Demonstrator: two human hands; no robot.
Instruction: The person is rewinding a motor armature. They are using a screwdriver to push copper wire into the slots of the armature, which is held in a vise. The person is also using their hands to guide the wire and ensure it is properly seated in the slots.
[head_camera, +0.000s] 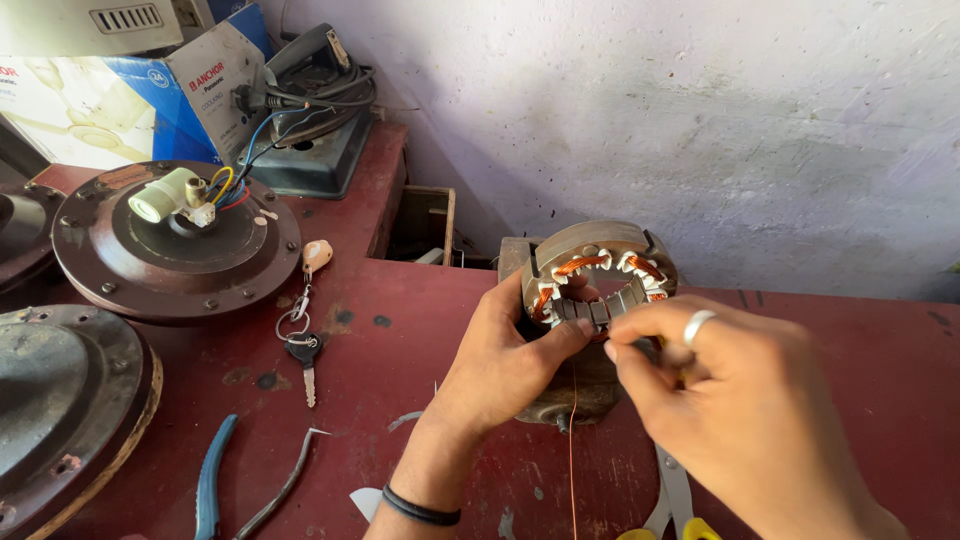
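Copper wire is thin and soft, so it bends and snaps easily. Your right hand pinches it with closed fingers. Your left hand grips the heavy, hard stator by its metal ring, on the red surface.

A round grey motor stator with copper windings (a thin copper wire hanging below) stands tilted on the red workbench.

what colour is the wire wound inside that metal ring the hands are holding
Copper orange, seen in the head view on the wire coils inside the grey metal ring.
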